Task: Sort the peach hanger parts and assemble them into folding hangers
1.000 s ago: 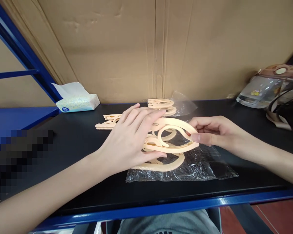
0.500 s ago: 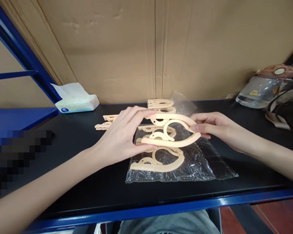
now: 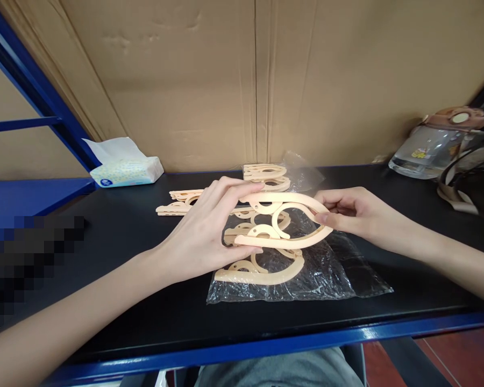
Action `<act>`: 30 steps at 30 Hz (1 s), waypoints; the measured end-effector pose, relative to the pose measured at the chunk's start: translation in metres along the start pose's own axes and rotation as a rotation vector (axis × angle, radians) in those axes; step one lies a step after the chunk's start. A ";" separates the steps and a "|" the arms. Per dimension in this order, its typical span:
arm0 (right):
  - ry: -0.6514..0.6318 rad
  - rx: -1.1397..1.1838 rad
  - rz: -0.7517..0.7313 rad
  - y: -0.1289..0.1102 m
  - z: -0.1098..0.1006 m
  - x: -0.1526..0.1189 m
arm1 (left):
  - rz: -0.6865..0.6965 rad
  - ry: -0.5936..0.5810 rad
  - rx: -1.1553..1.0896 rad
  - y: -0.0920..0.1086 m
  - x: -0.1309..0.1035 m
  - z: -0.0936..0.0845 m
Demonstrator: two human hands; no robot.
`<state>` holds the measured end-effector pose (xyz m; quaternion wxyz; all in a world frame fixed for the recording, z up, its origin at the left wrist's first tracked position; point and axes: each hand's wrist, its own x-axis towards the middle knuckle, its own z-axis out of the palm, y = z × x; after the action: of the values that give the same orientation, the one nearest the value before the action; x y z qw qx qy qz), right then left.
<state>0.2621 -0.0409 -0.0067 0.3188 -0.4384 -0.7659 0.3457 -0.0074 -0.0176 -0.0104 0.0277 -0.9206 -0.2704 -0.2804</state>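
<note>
A cream folding clothes hanger (image 3: pixel 282 243) is held up over the table, folded with its two arms side by side and its curved hook between them. My left hand (image 3: pixel 207 231) spans its left end, thumb at the lower arm's tip and fingers at the upper one. At the rounded right end, my right hand (image 3: pixel 353 212) pinches the hanger between thumb and bent fingers. Underneath lies a clear plastic bag (image 3: pixel 331 285) with more folded hangers (image 3: pixel 262 278) on or in it; I cannot tell which.
Other folded hangers (image 3: pixel 171 208) lie left of the bag, partly behind my left hand. Farther back are more hangers (image 3: pixel 265 171) by crumpled clear plastic (image 3: pixel 304 174). A tissue pack (image 3: pixel 127 172) stands back left, a water bottle (image 3: pixel 423 148) back right. Cardboard (image 3: pixel 185 80) backs the black table (image 3: pixel 145 317).
The held hanger has shifted slightly down and right, and its upper arm is tilted a little differently. Both hands keep their hold on it. The things on the table have stayed put.
</note>
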 end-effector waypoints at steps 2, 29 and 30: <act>0.000 -0.045 -0.022 0.001 0.000 0.000 | 0.005 -0.004 0.010 0.000 0.000 0.000; 0.214 -0.843 0.020 0.004 -0.087 -0.023 | -0.201 -0.286 -0.077 -0.017 0.003 0.029; 0.225 -0.834 0.044 0.006 -0.089 -0.026 | -0.206 -0.311 -0.087 -0.018 0.003 0.030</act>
<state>0.3456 -0.0393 0.0334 0.1884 -0.5810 -0.7909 -0.0365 0.0000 0.0050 -0.0356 -0.0832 -0.9207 -0.3516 -0.1477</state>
